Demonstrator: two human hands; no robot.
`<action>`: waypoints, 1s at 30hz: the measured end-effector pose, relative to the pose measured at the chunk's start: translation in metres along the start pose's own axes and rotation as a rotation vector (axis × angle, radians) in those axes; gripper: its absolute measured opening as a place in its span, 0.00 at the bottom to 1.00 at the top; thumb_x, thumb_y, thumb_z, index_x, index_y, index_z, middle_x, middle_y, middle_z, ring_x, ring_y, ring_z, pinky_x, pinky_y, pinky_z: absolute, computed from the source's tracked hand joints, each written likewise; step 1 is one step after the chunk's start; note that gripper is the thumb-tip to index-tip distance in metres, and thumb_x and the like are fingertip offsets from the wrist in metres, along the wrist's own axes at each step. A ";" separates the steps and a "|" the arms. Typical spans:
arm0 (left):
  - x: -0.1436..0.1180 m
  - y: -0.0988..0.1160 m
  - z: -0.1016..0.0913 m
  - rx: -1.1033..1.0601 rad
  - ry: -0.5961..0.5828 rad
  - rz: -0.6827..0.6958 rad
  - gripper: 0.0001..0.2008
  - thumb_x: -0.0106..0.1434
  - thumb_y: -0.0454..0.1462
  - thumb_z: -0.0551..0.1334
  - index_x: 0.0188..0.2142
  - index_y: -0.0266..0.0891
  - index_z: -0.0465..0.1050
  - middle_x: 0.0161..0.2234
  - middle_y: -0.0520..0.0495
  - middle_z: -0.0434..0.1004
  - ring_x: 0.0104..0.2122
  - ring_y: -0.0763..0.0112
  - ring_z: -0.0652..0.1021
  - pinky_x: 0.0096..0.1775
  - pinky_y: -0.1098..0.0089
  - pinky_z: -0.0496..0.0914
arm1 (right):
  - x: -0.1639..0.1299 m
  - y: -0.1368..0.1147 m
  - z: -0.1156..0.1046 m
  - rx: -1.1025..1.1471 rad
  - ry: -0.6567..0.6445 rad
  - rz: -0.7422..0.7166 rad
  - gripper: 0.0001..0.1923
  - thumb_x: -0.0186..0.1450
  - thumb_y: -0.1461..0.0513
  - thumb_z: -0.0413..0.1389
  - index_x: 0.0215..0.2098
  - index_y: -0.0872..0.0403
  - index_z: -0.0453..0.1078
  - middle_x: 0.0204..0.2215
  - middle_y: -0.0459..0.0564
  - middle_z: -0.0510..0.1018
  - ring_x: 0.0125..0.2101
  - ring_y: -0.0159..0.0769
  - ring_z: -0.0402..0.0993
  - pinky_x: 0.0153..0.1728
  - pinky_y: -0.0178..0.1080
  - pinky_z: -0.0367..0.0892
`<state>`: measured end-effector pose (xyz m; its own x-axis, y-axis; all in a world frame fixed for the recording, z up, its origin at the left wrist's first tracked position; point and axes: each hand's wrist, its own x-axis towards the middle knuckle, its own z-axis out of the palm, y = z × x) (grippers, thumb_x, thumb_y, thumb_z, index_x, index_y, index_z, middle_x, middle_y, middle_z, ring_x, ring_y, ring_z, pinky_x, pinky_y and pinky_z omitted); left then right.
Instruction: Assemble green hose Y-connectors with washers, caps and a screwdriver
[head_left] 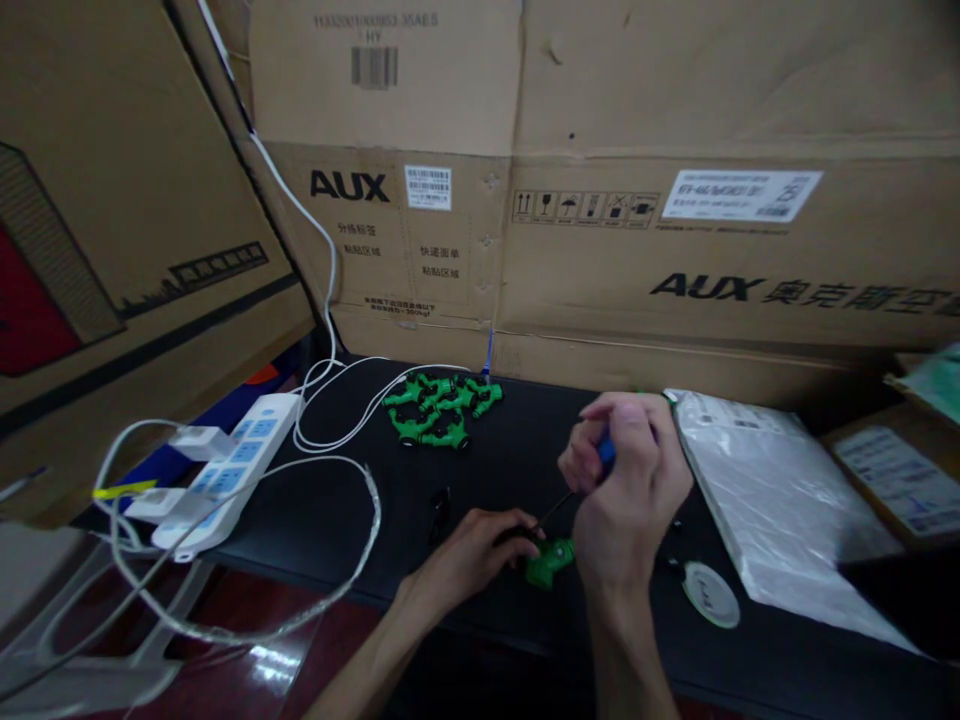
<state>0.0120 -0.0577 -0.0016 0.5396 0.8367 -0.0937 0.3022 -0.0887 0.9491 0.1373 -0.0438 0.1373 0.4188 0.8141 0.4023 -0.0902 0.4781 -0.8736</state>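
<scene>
One green part [550,562] is seen near the front edge of the black table [517,460], held down by the left hand [480,552], whose fingers are curled over its left side and pressed to the tabletop. One screwdriver [577,490] with a blue handle is gripped in the right hand [626,480], which is closed into a fist around the handle; the thin shaft slants down and left so that its tip meets the green part just beside the left fingertips.

A heap of like green parts [439,408] is seen at the back edge of the table, against the cardboard boxes [600,250]; about six can be made out, though an exact count cannot be told. One small dark piece [439,508] lies between the heap and the left hand. One round white disc [711,594] lies near the front edge, right of the right wrist. One plastic-wrapped flat package [780,500] covers the right side of the table. One white power strip [225,470] rests at the left edge, with white cables [330,400] looping off it.
</scene>
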 end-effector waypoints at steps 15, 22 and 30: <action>0.000 -0.003 0.002 0.009 0.015 0.042 0.12 0.71 0.39 0.61 0.48 0.38 0.79 0.41 0.49 0.83 0.32 0.72 0.78 0.39 0.75 0.71 | 0.015 0.010 0.010 0.139 -0.391 0.161 0.14 0.67 0.54 0.57 0.27 0.52 0.65 0.16 0.36 0.57 0.14 0.23 0.48 0.14 0.29 0.47; -0.001 -0.003 0.001 0.039 0.013 0.074 0.13 0.72 0.37 0.58 0.49 0.38 0.80 0.44 0.47 0.84 0.34 0.70 0.79 0.41 0.74 0.71 | -0.005 -0.004 0.014 -0.067 -0.082 -0.002 0.11 0.71 0.59 0.51 0.31 0.52 0.68 0.18 0.39 0.59 0.17 0.27 0.54 0.17 0.32 0.50; 0.001 0.000 -0.002 -0.002 0.015 -0.026 0.12 0.69 0.40 0.62 0.48 0.41 0.81 0.37 0.52 0.84 0.32 0.72 0.78 0.39 0.75 0.70 | 0.054 0.006 -0.013 0.594 -1.255 0.431 0.14 0.64 0.56 0.57 0.25 0.56 0.73 0.10 0.38 0.59 0.08 0.23 0.48 0.11 0.30 0.49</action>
<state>0.0111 -0.0559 -0.0013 0.5194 0.8469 -0.1141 0.3147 -0.0654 0.9469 0.1711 -0.0011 0.1504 -0.7590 0.5251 0.3849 -0.4860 -0.0635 -0.8717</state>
